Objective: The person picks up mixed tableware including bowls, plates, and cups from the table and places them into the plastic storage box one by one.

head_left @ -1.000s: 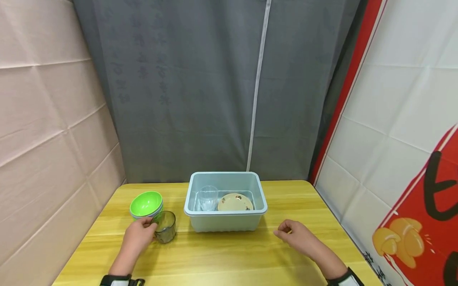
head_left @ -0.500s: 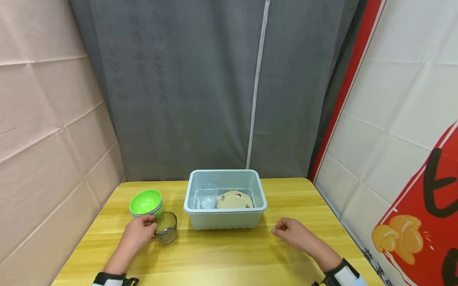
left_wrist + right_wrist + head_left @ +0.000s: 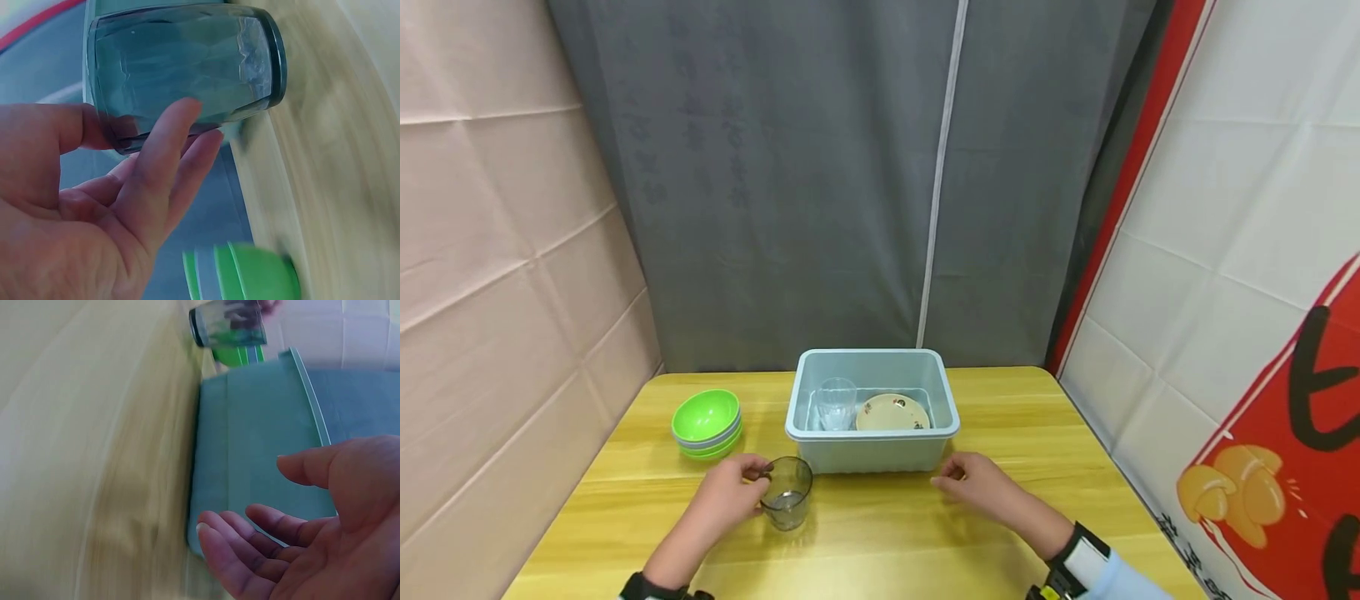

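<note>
My left hand (image 3: 730, 493) pinches a smoky grey glass cup (image 3: 788, 492) by its rim side, thumb inside or at the rim and fingers along the wall. In the left wrist view the glass (image 3: 187, 69) shows faceted sides and a thick base. My right hand (image 3: 981, 487) holds nothing and sits close to the front right of a light blue plastic basin (image 3: 872, 454); in the right wrist view its fingers are loosely bent. Inside the basin are a clear glass (image 3: 836, 403) and a cream plate (image 3: 892, 413) with a small printed pattern.
A stack of green and grey bowls (image 3: 707, 423) stands on the left of the wooden table (image 3: 880, 542). Behind the table hangs a grey curtain (image 3: 790, 183). Cloth walls flank it, the right one (image 3: 1210, 208) with a red print.
My left hand has carried the glass cup rightward, away from the bowl stack and toward the basin. My right hand has moved left, nearer the basin.
</note>
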### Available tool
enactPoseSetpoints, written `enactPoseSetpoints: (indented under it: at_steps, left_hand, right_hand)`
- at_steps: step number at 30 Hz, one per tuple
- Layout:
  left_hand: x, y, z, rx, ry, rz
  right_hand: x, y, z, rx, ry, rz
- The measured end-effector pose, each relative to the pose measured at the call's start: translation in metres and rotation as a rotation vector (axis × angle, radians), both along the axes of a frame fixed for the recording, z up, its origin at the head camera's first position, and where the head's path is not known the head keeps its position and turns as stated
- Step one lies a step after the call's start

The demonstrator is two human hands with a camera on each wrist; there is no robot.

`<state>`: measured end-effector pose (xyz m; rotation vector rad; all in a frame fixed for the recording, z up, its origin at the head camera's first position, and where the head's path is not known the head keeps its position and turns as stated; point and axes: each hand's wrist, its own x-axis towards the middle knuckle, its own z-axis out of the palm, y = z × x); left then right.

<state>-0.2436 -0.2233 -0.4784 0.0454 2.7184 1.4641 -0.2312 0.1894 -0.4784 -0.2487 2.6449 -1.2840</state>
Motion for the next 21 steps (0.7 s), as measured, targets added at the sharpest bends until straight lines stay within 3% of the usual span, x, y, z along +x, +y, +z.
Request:
enactPoseSetpoints:
  at_steps: [11,21]
  left_hand:
    - [0.008,0.054,-0.002,0.043,-0.014,-0.161]
    - [0.008,0.091,-0.004,0.046,0.046,-0.297]
  right_hand:
    - [0.001,-0.039,0.003,-0.129,-0.033,0.112]
    - [0.003,-0.062,0.006,-0.239,-0.136,0.071]
